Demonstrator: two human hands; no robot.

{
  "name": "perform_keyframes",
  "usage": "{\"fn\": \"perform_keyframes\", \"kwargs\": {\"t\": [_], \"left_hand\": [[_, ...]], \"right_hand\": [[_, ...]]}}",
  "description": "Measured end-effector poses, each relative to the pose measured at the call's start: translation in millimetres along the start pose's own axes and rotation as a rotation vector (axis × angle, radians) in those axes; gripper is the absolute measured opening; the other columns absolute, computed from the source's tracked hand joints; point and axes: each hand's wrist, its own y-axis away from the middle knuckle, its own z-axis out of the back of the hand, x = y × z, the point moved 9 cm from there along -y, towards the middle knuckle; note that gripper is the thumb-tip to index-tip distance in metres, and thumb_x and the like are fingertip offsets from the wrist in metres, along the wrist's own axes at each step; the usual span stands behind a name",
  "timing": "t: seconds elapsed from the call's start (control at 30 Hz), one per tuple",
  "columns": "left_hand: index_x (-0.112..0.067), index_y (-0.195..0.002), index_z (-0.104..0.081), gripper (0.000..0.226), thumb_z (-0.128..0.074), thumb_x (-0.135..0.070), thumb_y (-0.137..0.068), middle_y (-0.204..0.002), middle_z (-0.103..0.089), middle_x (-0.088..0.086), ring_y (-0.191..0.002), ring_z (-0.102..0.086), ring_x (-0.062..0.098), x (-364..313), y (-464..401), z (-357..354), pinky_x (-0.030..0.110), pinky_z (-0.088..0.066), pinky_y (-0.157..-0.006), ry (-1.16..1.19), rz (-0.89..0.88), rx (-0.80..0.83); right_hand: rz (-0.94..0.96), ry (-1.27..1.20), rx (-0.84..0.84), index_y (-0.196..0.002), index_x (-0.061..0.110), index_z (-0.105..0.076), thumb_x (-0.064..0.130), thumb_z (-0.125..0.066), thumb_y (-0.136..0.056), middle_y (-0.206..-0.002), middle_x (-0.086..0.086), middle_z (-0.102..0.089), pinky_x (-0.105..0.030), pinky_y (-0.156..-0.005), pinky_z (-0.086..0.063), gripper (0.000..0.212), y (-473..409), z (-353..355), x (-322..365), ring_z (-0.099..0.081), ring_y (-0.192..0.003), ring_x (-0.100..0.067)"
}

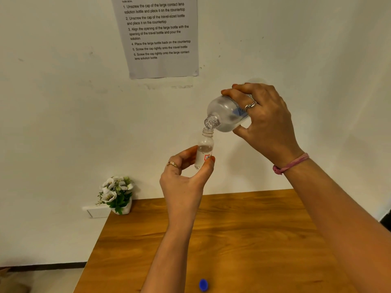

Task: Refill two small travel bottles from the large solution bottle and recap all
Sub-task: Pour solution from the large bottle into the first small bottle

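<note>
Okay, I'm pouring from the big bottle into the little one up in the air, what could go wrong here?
1. Spill: the large solution bottle is tilted with its wide mouth just over the travel bottle's narrow neck, so liquid could run down the outside onto the wooden table.
2. Slip: the left hand only pinches the travel bottle near its bottom, in mid-air, so it could tip.
3. The blue cap lies near the table's front edge and might get knocked off.

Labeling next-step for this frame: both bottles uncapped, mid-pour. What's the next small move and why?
Probably hold the tilt of the large bottle in the right hand a little longer: its mouth meets the neck of the small bottle, pinched upright by the left hand, which looks only partly filled.
</note>
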Motion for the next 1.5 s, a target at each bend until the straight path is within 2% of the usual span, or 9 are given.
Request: {"fn": "perform_keyframes", "kwargs": {"t": [0.23,0.5,0.83,1.3,1.5], "left_hand": [[-0.039,-0.088,-0.063,0.029,-0.081,-0.024,-0.071,-0.093,-0.069,-0.015,-0.090,-0.063,-0.003,0.3,0.0,0.5,0.015,-0.047,-0.077,0.000,-0.004,-0.003],[-0.038,-0.089,-0.063,0.030,-0.081,-0.024,-0.071,-0.092,-0.068,-0.015,-0.085,-0.061,-0.009,-0.2,-1.1,0.1,0.003,-0.046,-0.068,-0.007,-0.017,-0.003],[-0.036,-0.093,-0.063,0.031,-0.081,-0.024,-0.071,-0.093,-0.069,-0.014,-0.086,-0.062,-0.006,3.7,-1.9,-0.7,0.008,-0.050,-0.071,-0.013,-0.009,-0.002],[-0.038,-0.088,-0.062,0.030,-0.081,-0.023,-0.071,-0.089,-0.068,-0.017,-0.084,-0.061,-0.009,4.0,-1.3,-1.9,0.004,-0.047,-0.067,0.006,-0.001,-0.001],[-0.035,-0.092,-0.064,0.030,-0.081,-0.021,-0.071,-0.091,-0.070,-0.013,-0.085,-0.062,-0.007,5.6,-1.0,-2.6,0.006,-0.047,-0.067,0.022,0.008,0.004]], "right_hand": [[0.012,0.009,0.002,-0.127,0.016,-0.056,0.023,-0.078,-0.072,-0.124,-0.010,-0.059,-0.044,-0.092,-0.045,0.060,-0.5,-0.9,0.8,-0.050,-0.115,-0.030],[0.007,0.010,0.000,-0.127,0.017,-0.056,0.022,-0.078,-0.071,-0.124,-0.009,-0.058,-0.043,-0.091,-0.045,0.060,-0.8,-0.2,0.2,-0.049,-0.115,-0.029],[0.012,0.018,0.001,-0.128,0.017,-0.055,0.022,-0.077,-0.071,-0.124,-0.010,-0.058,-0.043,-0.091,-0.045,0.061,0.2,-1.9,-1.0,-0.050,-0.115,-0.030],[0.011,0.016,0.004,-0.127,0.017,-0.055,0.024,-0.076,-0.072,-0.124,-0.009,-0.058,-0.044,-0.091,-0.045,0.059,0.4,-3.3,-1.6,-0.048,-0.115,-0.028],[0.010,0.014,0.002,-0.127,0.017,-0.056,0.022,-0.077,-0.072,-0.124,-0.009,-0.058,-0.043,-0.090,-0.045,0.059,1.3,-3.6,-1.7,-0.050,-0.115,-0.029]]}}
